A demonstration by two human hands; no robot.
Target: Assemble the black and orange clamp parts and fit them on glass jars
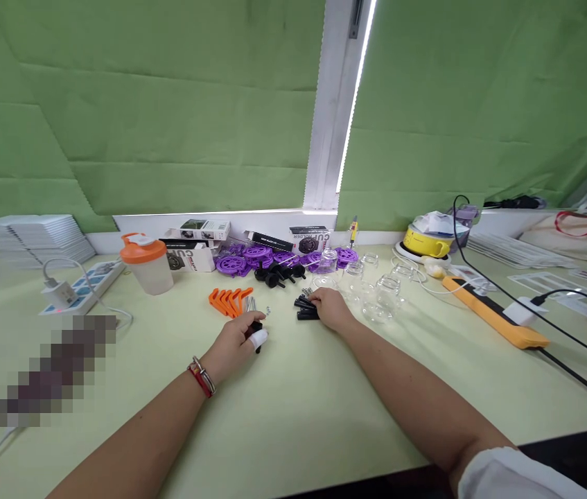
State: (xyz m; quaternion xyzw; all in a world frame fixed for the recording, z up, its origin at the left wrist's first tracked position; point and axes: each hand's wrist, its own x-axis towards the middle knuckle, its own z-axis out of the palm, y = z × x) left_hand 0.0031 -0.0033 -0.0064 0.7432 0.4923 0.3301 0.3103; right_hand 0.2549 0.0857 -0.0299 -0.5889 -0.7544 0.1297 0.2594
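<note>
Fingers of left hand [235, 338] pinch a black part [256, 327] upright; right hand [330, 308] grips black bars [304, 309] lying crosswise.

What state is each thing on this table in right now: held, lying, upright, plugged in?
Left hand: closed on a small black part.
Right hand: resting on the pile of black pieces.
Shaker bottle: upright, orange lid shut.
Glass jars: upright, empty.
Orange pieces: lying together.
White power strip: charger plugged in.
</note>
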